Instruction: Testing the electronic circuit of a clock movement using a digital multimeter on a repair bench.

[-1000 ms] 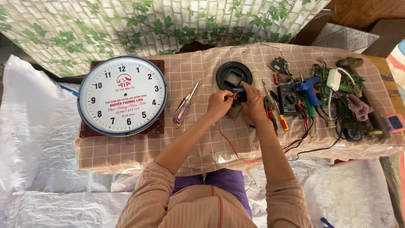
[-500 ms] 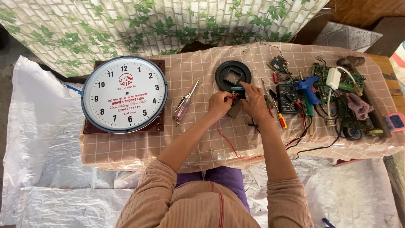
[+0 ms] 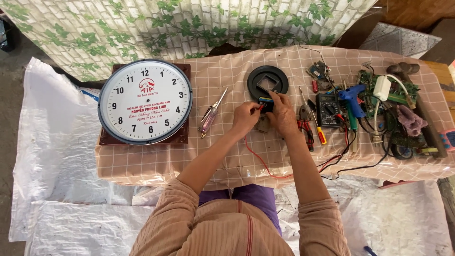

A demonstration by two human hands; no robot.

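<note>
My left hand (image 3: 246, 117) pinches a red probe tip whose red wire (image 3: 258, 159) trails down off the table edge. My right hand (image 3: 282, 115) holds a small black clock movement (image 3: 266, 103) with a blue and yellow part, pressed between both hands. Just beyond them lies a black round ring with a square hole (image 3: 268, 81). A large white wall clock (image 3: 145, 101) on a brown square back sits at the left of the checked tablecloth (image 3: 222, 156).
A screwdriver and tweezers (image 3: 211, 115) lie left of my hands. To the right are red-handled pliers (image 3: 305, 124), a black multimeter (image 3: 327, 109), a blue glue gun (image 3: 351, 98), circuit boards and tangled wires (image 3: 393, 109). White plastic sheeting (image 3: 52, 156) covers the floor.
Both hands stay on the small movement with only slight finger shifts. The view has drifted a little.
</note>
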